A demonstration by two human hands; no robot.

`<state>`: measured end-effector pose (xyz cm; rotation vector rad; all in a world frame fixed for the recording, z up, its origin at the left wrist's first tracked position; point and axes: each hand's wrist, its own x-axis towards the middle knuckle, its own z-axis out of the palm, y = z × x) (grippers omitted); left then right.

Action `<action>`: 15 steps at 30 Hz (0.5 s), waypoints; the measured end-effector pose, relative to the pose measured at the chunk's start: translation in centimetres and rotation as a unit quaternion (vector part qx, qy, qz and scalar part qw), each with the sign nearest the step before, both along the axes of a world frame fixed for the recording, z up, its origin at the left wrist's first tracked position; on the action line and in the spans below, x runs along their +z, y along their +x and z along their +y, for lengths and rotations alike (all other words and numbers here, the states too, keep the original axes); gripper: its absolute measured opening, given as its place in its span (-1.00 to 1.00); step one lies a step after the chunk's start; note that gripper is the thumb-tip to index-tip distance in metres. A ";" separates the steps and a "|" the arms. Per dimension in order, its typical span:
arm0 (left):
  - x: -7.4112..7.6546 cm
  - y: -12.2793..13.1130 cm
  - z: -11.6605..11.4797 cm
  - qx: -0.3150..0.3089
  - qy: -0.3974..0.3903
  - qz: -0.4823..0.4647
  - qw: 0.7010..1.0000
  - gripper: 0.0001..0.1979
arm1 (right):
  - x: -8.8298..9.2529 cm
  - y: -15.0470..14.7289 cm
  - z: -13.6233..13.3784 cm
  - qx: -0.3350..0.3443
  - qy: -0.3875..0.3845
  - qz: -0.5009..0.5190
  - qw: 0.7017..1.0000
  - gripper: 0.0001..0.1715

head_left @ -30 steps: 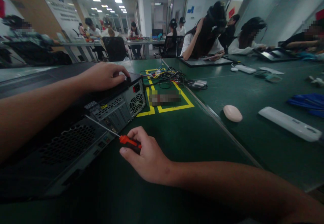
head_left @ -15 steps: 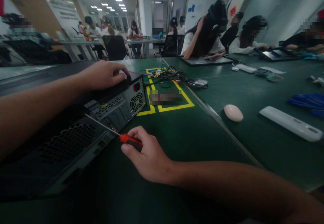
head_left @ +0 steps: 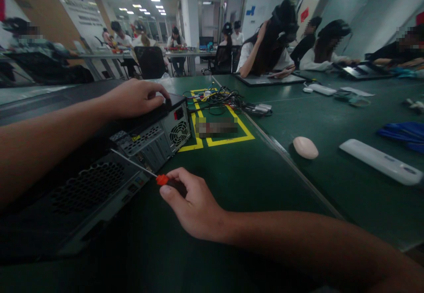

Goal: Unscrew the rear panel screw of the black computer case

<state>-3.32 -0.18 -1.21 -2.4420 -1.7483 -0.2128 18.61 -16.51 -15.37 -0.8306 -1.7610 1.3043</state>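
Note:
A black and grey computer case (head_left: 89, 191) lies on the table at the left, its rear panel with a fan grille (head_left: 179, 133) turned towards me. My left hand (head_left: 141, 99) rests on the top of the case near its rear edge, palm down. Its fingers are partly stretched and hold nothing. My right hand (head_left: 195, 204) is closed round the red and black handle of a screwdriver (head_left: 162, 179), thumb and fingers on the grip. The long thin shaft points up and left to the rear of the case; what its tip touches is too dark to tell.
Tangled cables (head_left: 225, 99) lie beyond the case, by yellow tape marks (head_left: 232, 141). A blurred-out item (head_left: 217, 127) sits within the tape. Farther right are a pink rounded object (head_left: 305, 147), a white oblong device (head_left: 380, 160) and blue cloth (head_left: 404, 135). Several people sit at tables behind.
The screwdriver handle has turned in my right hand: its dark side now faces me where more red showed. The fingers have shifted slightly. My left hand and the case stay still.

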 end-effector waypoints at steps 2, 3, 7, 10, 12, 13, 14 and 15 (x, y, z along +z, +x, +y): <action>0.0 0.0 0.0 0.001 0.000 -0.002 1.000 -0.48 | 0.0 0.0 0.0 -0.004 0.020 0.007 1.000 -0.86; 0.0 0.0 0.0 0.002 0.000 -0.003 1.000 -0.48 | -0.1 0.0 0.0 -0.006 0.031 0.012 0.999 -0.84; 0.0 0.0 -0.1 0.000 -0.001 -0.001 1.000 -0.50 | 0.0 0.0 -0.1 0.003 0.015 0.021 1.000 -0.80; 0.0 -0.1 0.0 -0.003 -0.002 0.003 1.000 -0.49 | 0.1 0.0 -0.1 0.006 -0.026 0.006 1.000 -0.68; 0.0 -0.1 0.0 -0.004 0.000 0.001 1.000 -0.48 | 0.2 0.1 -0.1 0.004 -0.030 0.001 1.000 -0.68; -0.1 -0.2 0.0 -0.005 0.001 -0.001 1.000 -0.48 | 0.2 0.1 -0.1 0.004 -0.026 0.003 1.000 -0.71; -0.1 -0.2 0.1 -0.006 0.003 -0.002 1.000 -0.48 | 0.2 0.1 -0.1 0.005 -0.022 0.007 1.000 -0.74; -0.1 -0.3 0.1 -0.006 0.004 -0.003 1.000 -0.48 | 0.2 0.1 -0.1 0.006 -0.020 0.010 1.000 -0.75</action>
